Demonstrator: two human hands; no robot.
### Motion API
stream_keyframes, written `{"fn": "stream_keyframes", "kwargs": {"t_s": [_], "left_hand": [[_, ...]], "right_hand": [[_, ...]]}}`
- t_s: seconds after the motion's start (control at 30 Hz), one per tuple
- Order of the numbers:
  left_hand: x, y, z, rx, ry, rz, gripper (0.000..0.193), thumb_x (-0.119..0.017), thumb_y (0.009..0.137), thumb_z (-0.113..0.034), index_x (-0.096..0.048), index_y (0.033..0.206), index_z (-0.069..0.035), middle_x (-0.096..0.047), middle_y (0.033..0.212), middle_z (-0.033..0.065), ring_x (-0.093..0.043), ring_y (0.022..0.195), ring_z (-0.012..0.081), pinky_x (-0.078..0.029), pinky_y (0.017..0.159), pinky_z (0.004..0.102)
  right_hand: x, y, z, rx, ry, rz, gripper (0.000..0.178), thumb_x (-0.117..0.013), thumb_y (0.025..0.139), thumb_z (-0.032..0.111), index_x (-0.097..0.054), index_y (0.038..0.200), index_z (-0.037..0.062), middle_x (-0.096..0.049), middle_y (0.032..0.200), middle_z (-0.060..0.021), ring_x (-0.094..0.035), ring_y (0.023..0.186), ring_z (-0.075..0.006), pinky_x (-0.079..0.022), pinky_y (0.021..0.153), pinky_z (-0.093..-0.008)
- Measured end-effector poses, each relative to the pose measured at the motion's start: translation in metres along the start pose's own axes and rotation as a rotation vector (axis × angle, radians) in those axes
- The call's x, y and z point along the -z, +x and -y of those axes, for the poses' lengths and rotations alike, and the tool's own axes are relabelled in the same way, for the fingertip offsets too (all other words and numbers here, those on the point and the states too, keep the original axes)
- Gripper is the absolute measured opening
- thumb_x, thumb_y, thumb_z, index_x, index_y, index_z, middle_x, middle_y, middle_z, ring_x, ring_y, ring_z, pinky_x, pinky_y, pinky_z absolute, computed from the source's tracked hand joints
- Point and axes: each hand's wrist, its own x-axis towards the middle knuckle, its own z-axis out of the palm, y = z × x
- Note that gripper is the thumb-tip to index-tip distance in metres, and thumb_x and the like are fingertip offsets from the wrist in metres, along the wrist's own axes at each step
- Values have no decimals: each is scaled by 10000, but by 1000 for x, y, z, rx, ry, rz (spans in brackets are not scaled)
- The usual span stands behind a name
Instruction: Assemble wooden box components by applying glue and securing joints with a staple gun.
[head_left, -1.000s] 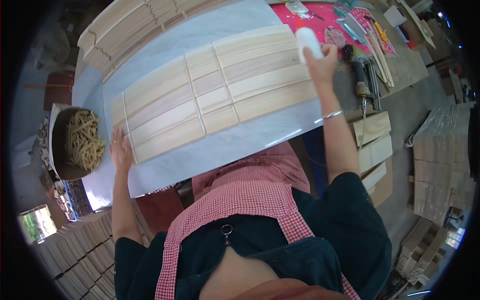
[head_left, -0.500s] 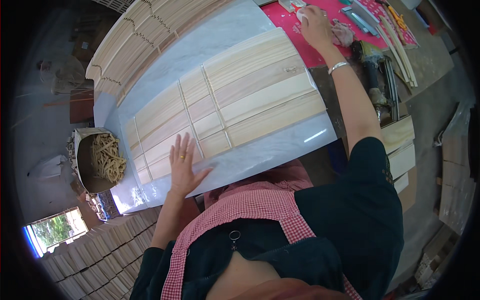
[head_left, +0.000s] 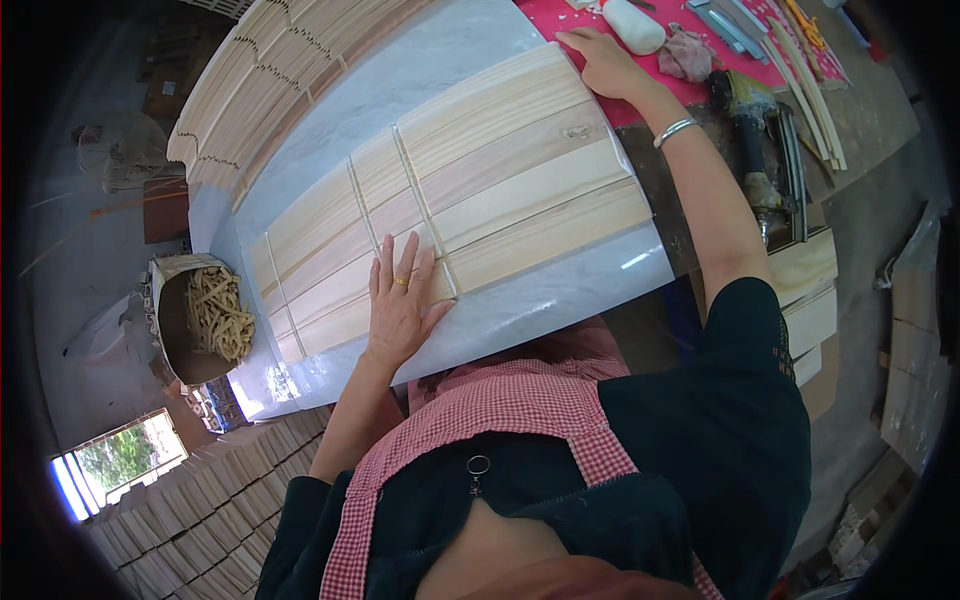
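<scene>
So the slatted wooden panel (head_left: 490, 190) lies flat in the middle of the frame on a shiny, covered worktop (head_left: 560, 285). Its long axis runs on a slant, lower left to upper right, with the slats going the same way. Thin whitish lines cross it: one near the lower-left end, two close together around the middle.

The left hand (head_left: 398, 305) is open, fingers spread over the near edge by the middle lines, I'd guess to steady the panel. The right hand (head_left: 608, 65) is stretched out at the upper-right corner; can't tell if it's pinching the edge or just touching. Looks like a two-point hold to me, one hand per side.

The white bottle (head_left: 634, 27) lies loose on the pink mat (head_left: 618, 110), top right, just beside the right hand, probably parked there for easy reach. Same guess for the nail gun (head_left: 750, 130) on the right.
</scene>
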Motion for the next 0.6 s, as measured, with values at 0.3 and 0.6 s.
{"fn": "stream_keyframes", "kwargs": {"t_s": [0.3, 0.6], "left_hand": [[-4, 4, 1, -9, -19, 4, 743, -614, 942, -504, -412, 1530, -98, -220, 1681, 122, -117, 1552, 420, -165, 1215, 551], [-6, 2, 3, -17, -20, -3, 730, -630, 937, -474, -424, 1520, -85, -231, 1674, 129, -116, 1551, 421, -173, 1213, 552]], "right_hand": [[7, -29, 4, 42, -181, 20, 582, -554, 887, 5, -525, 1456, 120, -501, 1505, -97, -527, 1278, -341, -439, 1073, -435], [36, -119, 32, 39, -136, 2, 616, -521, 851, -76, -543, 1439, 107, -510, 1494, -88, -516, 1282, -332, -451, 1075, -417]]}}
